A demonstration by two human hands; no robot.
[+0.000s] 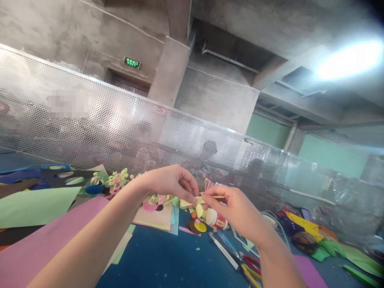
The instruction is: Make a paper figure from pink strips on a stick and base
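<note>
Yellow strip pinched between both hands above the table.

The strip is held level, its left end nipped by the left hand fingertips, its right part gripped by the right hand thumb and forefinger. Just below the fingers a glue stick and paper discs are seen; scissors lie lower right.

thin yellow paper strip, level, pinched endwise
</note>
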